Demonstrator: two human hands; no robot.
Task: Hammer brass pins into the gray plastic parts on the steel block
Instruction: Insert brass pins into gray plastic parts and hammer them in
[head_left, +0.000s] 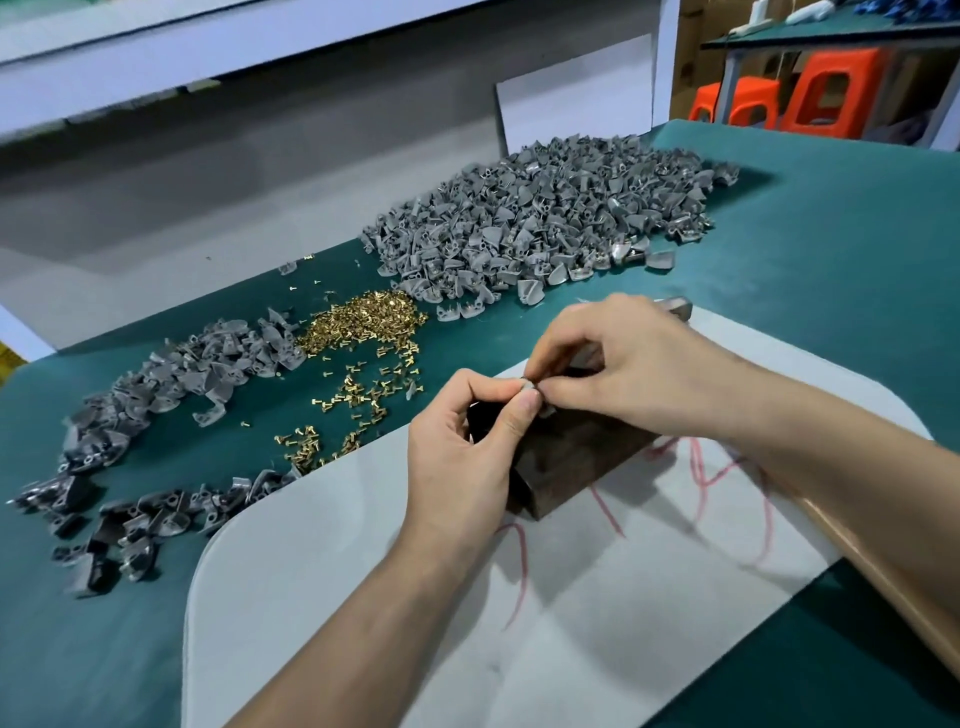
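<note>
One left hand (457, 457), one right hand (623, 364), one steel block (571, 457), one mat (337, 571) and three orange stools (831, 88) were counted; brass pins (363, 317) and gray parts (545, 218) were left uncounted.

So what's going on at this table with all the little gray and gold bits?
A person is working by hand. The left hand and right hand pinch one small gray plastic part just over the dark steel block, which sits on a pale mat. Whether a pin is in it is too small to tell. The hammer lies under the right forearm, unheld. Loose brass pins and heaps of gray parts wait on the green table.
</note>
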